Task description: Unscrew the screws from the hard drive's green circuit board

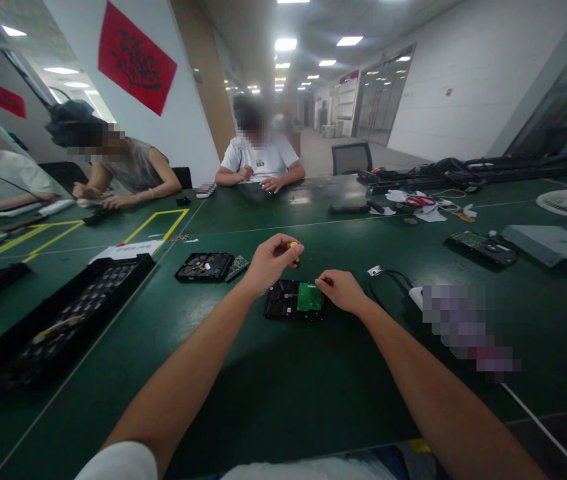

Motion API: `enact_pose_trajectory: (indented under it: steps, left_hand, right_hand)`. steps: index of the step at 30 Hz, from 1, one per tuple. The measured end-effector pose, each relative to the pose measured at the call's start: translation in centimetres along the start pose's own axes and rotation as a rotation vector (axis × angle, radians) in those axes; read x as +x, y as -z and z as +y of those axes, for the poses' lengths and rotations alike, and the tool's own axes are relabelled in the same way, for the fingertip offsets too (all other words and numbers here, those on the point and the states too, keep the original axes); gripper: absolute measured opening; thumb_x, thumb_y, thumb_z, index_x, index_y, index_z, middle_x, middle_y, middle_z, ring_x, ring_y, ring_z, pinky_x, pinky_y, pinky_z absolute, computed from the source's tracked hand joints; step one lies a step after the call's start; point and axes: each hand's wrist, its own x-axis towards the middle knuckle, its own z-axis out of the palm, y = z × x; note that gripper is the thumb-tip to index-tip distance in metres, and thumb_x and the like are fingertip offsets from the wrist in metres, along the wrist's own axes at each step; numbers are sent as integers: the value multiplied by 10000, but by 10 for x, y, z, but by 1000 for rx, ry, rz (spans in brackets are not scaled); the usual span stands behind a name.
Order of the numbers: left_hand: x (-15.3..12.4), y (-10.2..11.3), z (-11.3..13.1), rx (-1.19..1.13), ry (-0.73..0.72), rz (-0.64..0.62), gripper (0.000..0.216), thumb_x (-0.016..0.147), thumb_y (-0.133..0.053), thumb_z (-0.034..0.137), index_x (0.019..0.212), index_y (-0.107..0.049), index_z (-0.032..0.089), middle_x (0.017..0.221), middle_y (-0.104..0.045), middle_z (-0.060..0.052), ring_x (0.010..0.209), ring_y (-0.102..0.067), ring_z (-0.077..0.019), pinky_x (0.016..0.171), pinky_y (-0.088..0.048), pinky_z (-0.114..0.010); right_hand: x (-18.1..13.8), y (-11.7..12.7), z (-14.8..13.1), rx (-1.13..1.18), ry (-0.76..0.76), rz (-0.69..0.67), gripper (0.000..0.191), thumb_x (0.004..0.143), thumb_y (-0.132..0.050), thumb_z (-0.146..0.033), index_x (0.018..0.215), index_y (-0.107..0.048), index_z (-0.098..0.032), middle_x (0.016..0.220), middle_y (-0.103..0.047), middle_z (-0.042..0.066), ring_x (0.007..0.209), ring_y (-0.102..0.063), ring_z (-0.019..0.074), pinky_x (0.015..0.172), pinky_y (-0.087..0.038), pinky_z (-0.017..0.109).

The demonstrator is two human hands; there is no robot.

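Note:
A black hard drive with a green circuit board (pixel 294 299) lies on the green table (pixel 273 387) straight ahead of me. My left hand (pixel 269 261) hovers just above its far edge, fingers curled round a small yellow-handled tool (pixel 294 248). My right hand (pixel 342 291) rests at the drive's right edge, fingers pinched together against the green board; what they pinch, if anything, is too small to see.
A second opened hard drive (pixel 204 267) with a loose board lies to the left. A long black tray (pixel 58 320) runs along the left. A black cable (pixel 388 280) loops at right. Other people sit across the table; tools and boards lie at far right.

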Motion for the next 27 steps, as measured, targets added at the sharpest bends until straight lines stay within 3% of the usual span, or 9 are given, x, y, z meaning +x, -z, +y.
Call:
enact_pose_trajectory:
  steps: [8,12,20,27]
  left_hand:
    - [-3,0,8,-140,55,-136,330,896,-621,423,1133,-624,193,1032,-666,-83,988,-635,-199,742,-613,-339]
    - [-2,0,7,-179,60,-132,299,923,-574,403,1133,-637,200,1093,-671,-93,1063,-630,-217,774,-613,-357]
    - [-1,-2,1,-74,-15,-9,320,830,-721,388,979,-586,138,1054,-677,-108,917,-649,-185,686,-611,-321]
    - [0,-1,-2,-114,-29,-56,337,841,-716,383,1068,-582,174,936,-652,-53,911,-650,-176,713,-605,-310]
  right_hand:
    - [-1,2,-2,5,-6,-22,262,949,-531,-363,843,-704,-197,817,-682,34,714,-566,139,646,-359,250]
    - [-2,2,-2,2,-17,-14,275,953,-522,-372,839,-701,-196,811,-679,30,711,-565,139,647,-361,252]
    - [-1,1,-1,4,-9,-10,267,950,-524,-356,832,-700,-193,813,-681,31,713,-562,137,654,-357,254]
    - [-1,1,0,-6,1,-7,275,952,-522,-364,820,-693,-193,797,-673,28,702,-554,136,647,-350,253]
